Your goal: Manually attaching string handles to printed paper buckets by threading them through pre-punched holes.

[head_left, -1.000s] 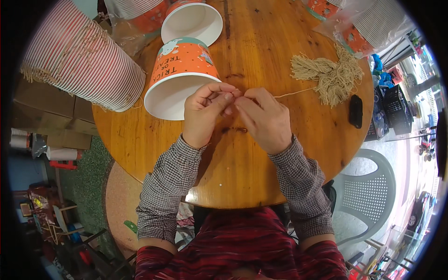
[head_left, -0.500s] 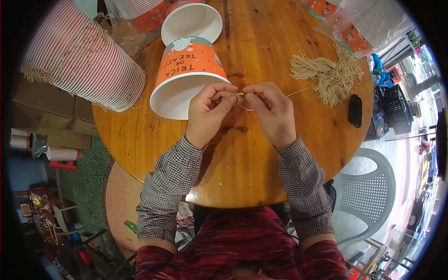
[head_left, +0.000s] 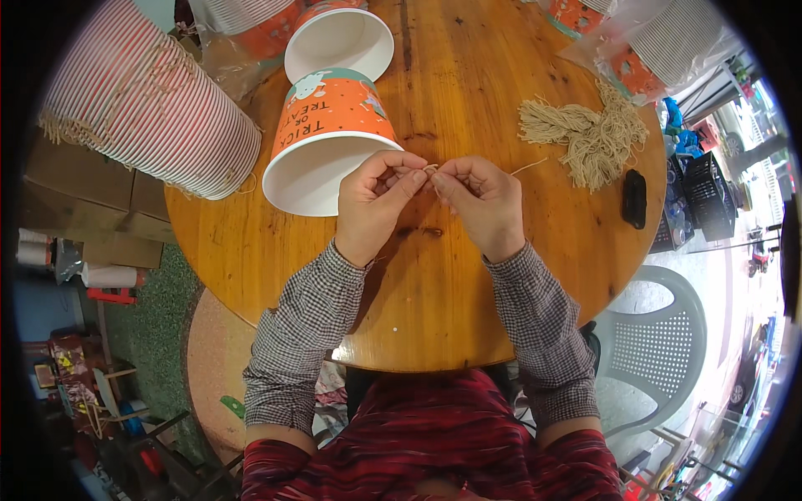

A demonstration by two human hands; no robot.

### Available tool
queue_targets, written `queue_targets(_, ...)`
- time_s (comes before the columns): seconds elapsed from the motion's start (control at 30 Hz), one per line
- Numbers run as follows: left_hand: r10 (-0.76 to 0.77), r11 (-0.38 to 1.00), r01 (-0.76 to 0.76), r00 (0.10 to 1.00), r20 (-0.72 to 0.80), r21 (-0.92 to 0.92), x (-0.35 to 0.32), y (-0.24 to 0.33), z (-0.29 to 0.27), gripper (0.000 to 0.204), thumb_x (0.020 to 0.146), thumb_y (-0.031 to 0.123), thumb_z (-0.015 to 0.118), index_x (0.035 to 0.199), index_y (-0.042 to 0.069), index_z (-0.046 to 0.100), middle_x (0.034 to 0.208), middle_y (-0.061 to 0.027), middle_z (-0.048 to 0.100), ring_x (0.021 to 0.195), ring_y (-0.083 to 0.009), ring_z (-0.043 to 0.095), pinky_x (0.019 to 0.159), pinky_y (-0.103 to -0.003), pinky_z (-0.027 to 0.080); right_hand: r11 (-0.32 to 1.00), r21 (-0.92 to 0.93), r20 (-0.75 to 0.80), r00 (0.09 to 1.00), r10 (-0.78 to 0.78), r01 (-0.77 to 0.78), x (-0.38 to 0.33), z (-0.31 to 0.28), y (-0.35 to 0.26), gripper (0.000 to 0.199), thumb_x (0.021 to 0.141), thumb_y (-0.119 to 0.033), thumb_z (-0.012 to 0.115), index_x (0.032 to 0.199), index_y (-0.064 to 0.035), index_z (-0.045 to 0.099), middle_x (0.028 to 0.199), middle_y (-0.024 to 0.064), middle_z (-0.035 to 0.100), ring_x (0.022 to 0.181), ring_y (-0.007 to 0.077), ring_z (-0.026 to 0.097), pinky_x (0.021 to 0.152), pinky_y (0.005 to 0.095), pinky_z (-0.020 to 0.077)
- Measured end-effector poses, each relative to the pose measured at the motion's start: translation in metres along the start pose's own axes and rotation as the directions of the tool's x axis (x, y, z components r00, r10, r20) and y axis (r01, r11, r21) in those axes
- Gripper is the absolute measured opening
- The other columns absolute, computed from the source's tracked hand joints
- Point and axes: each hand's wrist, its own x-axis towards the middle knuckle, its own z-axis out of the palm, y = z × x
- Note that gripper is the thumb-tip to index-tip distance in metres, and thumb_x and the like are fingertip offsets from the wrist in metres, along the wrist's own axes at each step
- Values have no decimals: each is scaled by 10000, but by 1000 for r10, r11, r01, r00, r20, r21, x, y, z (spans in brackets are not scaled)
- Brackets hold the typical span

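Observation:
My left hand [head_left: 378, 200] and my right hand [head_left: 480, 200] meet over the middle of the table, fingertips nearly touching. Both pinch a thin beige string [head_left: 528, 165]; a small loop of it shows between the fingertips, and a loose end sticks out past my right hand. Most of the string is hidden by the fingers. Just left of my left hand, an orange paper bucket [head_left: 334, 125] with a white rim and green base band lies on its side, its mouth facing me. A bundle of beige strings [head_left: 585, 134] lies to the right.
Another bucket [head_left: 341, 43] lies behind the first. At left leans a tall stack of nested buckets [head_left: 159, 108] with strings hanging from it. Bagged bucket stacks [head_left: 660, 50] stand at the far right. A black object [head_left: 634, 199] rests near the wooden table's [head_left: 434, 309] right edge, beside a grey chair [head_left: 656, 351].
My fingers have drawn the string's loop smaller, and the right hand has shifted slightly left. The nearer bucket has rolled a little to the left.

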Motion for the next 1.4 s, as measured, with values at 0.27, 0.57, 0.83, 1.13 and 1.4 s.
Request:
queue_targets(0.27, 118, 976, -98, 988, -98, 192, -3, -3, 7, 97, 894, -34, 599, 991, -31, 595, 874, -38, 644, 783, -80, 619, 723, -210, 517, 952, -148, 6, 963, -270, 268, -1, 4, 15, 101, 839, -59, 673, 903, 4, 627, 801, 65, 655, 644, 100, 592, 573, 240, 486)
queue_targets(0.57, 281, 858, -210, 956, -85, 468, -4, -9, 4, 104, 862, -44, 616, 963, -19, 623, 849, -74, 652, 750, -135, 640, 682, -248, 520, 798, -413, 95, 892, -442, 439, -4, 4, -4, 119, 816, -24, 652, 928, -16, 615, 853, 100, 643, 717, 218, 651, 624, 294, 537)
queue_targets(0.83, 458, 543, -417, 875, 158, 729, 0, 0, 2, 149, 837, -77, 623, 975, -22, 629, 885, -109, 651, 784, -182, 662, 685, -270, 537, 782, -449, 106, 894, -434, 433, -3, 0, -5, 104, 811, -18, 648, 905, -19, 605, 839, 109, 635, 724, 233, 657, 646, 306, 545)
queue_targets(1.13, 216, 826, -230, 972, 88, 514, 0, 1, 1, 59, 881, 1, 604, 933, -26, 598, 918, -97, 580, 834, -198, 585, 720, -269, 489, 779, -463, 89, 896, -434, 423, -1, 0, -3, 99, 826, -30, 640, 916, -32, 599, 827, 104, 624, 707, 241, 650, 628, 321, 538)
queue_targets(1.4, -7, 947, -42, 989, 151, 319, 4, 1, -9, 62, 900, 23, 593, 905, -38, 601, 953, -50, 541, 848, -134, 543, 757, -236, 458, 763, -478, 111, 891, -440, 436, 0, -3, -2, 88, 842, -47, 633, 925, -39, 604, 831, 105, 611, 707, 262, 633, 623, 330, 526)
